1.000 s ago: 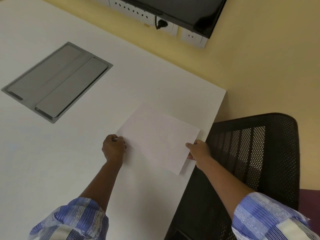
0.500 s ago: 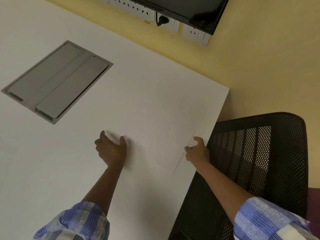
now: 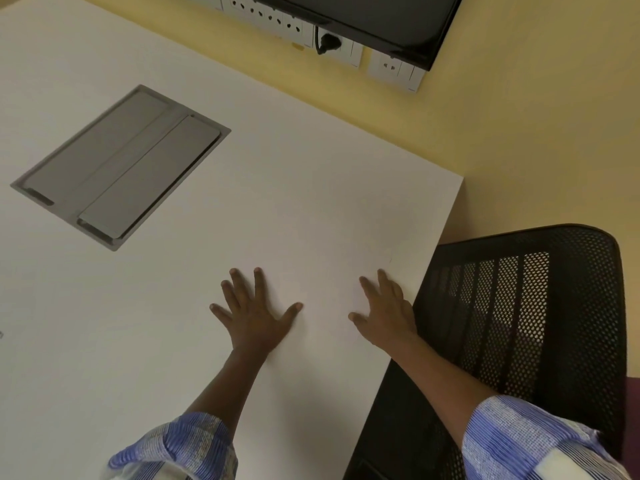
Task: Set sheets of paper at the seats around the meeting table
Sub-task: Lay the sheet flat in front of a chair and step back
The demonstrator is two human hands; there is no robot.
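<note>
Paper (image 3: 325,285) lies flat near the bench's (image 3: 138,341) right edge by the chair (image 3: 540,306); your left hand (image 3: 254,313) and right hand (image 3: 386,311) press it, fingers spread. Square it gently, then lift straight off.

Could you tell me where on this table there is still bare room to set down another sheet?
The table is bare left of the left hand, below the grey hatch, and between the hatch and the far edge. The corner by the chair is taken: both hands, the right hand included, lie flat there.
</note>
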